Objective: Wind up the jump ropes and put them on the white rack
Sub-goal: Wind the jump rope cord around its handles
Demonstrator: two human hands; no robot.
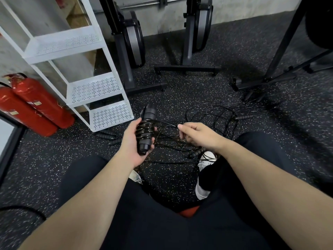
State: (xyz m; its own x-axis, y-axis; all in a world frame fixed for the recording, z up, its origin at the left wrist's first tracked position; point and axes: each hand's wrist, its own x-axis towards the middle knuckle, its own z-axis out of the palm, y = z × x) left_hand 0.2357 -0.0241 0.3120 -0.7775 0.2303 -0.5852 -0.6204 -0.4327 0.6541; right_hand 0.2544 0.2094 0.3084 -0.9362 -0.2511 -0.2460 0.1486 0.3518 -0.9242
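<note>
1. Left hand (134,141), centre of frame: fingers and thumb were curled round a pair of black jump-rope handles (146,130) held side by side, their cord already coiled in close turns about the middle of the handles.

2. Right hand (195,135), just right of centre: fingertips were pinched on the free cord (167,123) that ran from the coil; the remaining fingers were loosely bent. Whether the cord lay taut could not be told.

3. Loose ropes (212,123), centre-right on the floor: a tangle of thin black cord, with at least one handle (244,117) showing at its right edge and another (195,153) beside the white shoe (207,156).

4. Spare handles (108,136), lower left of centre, on the floor by the foot of the rack: not yet wound, as judged.

5. White rack (93,87), upper left: perforated shelves, the lowest (110,114) just beyond the left hand; no rope was seen on them.

6. Red fire extinguishers (36,103), left edge; black exercise-machine frames (187,42) along the top.

7. Step in hand, judged: winding the last free length. Done well, the right hand would keep light tension, lay each turn beside the previous one, and draw the cord clear of the floor tangle before wrapping, lest a neighbouring rope be pulled in. The end would need tucking under a turn, or the coil might spring loose on the shelf.
</note>
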